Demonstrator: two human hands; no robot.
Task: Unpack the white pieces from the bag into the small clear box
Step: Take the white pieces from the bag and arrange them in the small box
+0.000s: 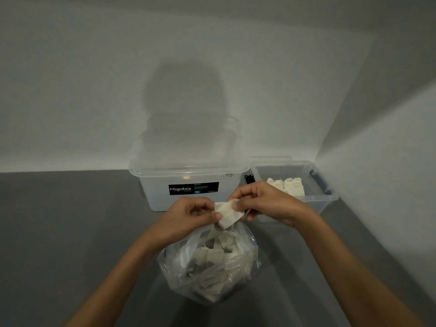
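— What are the hands doing?

— Both are on one white piece (227, 214). The left hand (188, 215) pinches its left edge between thumb and curled fingers, and the right hand (266, 201) pinches its upper right corner the same way. The piece hangs in the air between them.

— And the bag (245, 274)?

— Directly under the grip, standing on the grey surface (70, 220) with its mouth open upward. It is clear plastic, and a heap of more white pieces (212, 258) fills it. The held piece is just above the mouth; I cannot tell whether its lower corner touches the plastic.

— Where is the small clear box (318, 201)?

— Beyond the right hand and a little to the right of the grip, in the corner by the wall. It has no lid on, and a few pieces (286, 186) stand packed side by side in its left part.

— Anything else near?

— A larger clear box (153, 192) with a black "Megabox" label (193, 188) sits straight behind the grip, just left of the small one.
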